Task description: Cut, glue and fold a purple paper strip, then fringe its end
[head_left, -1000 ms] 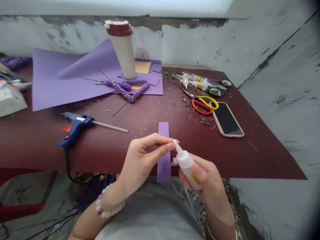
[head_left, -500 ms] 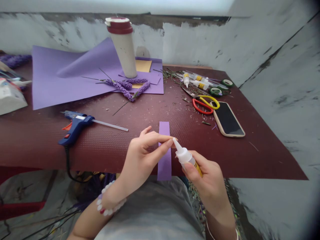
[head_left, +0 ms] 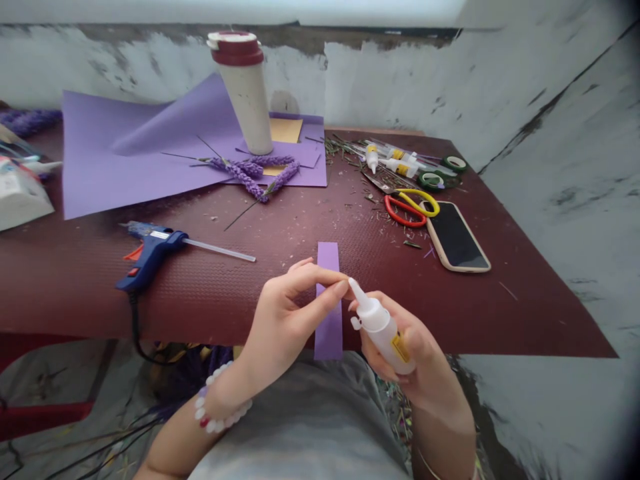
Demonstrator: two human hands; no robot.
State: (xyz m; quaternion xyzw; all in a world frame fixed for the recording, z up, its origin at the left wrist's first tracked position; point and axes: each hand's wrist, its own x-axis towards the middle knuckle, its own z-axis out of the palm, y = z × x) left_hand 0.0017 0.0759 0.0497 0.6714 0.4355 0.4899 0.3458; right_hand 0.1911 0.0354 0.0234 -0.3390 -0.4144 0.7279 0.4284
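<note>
Working right at the nozzle tip [head_left: 352, 283], with left hand [head_left: 277, 317] and right hand [head_left: 425, 357] meeting there. Gripping a small white glue bottle [head_left: 384, 337] in the right hand, closed around the body, yellow label partly exposed. Tilting the bottle up and toward the left hand, tip just beside or touching the thumb and forefinger. Bringing those two fingers close together around that point; cannot tell from this view if pinching the tip, some tiny piece, or nothing. Showing no clear drop or thread of glue. Judging by the pose, attending to the nozzle opening rather than to the paper, and probably calling for light pressure on the soft bottle.

Lying upright in view under the left fingers, partly hidden by them: a narrow purple paper strip [head_left: 329, 337], near end reaching the front edge of the desk [head_left: 225, 307]. Off to the left, resting on its side, a blue glue gun [head_left: 155, 257] with a clear glue stick [head_left: 223, 251] protruding. Over to the right, red-and-yellow-handled scissors [head_left: 391, 193] overlapping a corner of the smartphone [head_left: 457, 237]. Farther back, purple flower stems [head_left: 254, 188] bent into an angular outline near the travel cup [head_left: 250, 100], on purple paper sheets [head_left: 125, 167].
</note>
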